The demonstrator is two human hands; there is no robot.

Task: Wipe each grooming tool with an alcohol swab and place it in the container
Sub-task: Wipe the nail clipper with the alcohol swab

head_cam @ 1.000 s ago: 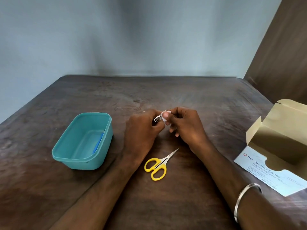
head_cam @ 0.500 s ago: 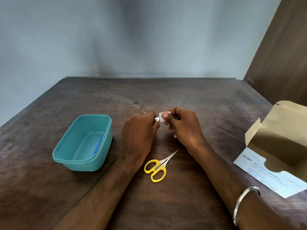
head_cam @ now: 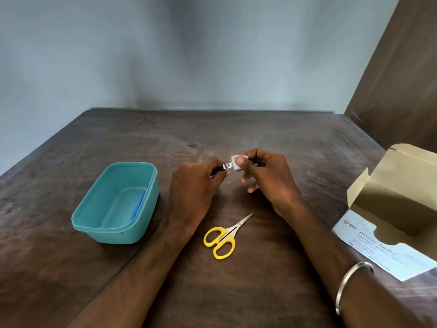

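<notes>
1 tub point(head_cam: 113, 230), 1 scissors point(head_cam: 221, 240), 1 clipper point(head_cam: 225, 166), 1 swab point(head_cam: 235, 163), 1 box point(head_cam: 402, 200), 1 blue tool point(head_cam: 137, 207) in tub, 1 bangle point(head_cam: 350, 285), 2 hands: left point(head_cam: 194, 188), right point(head_cam: 267, 178).

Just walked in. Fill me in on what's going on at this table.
A person is cleaning grooming tools. The left hand grips a small metal nail clipper, while the right hand pinches a white alcohol swab against its tip. A pair of yellow-handled scissors lies on the dark wooden table, apparently not yet wiped. The teal plastic container on the left already holds a blue item. An open cardboard box of alcohol swabs sits at right.
</notes>
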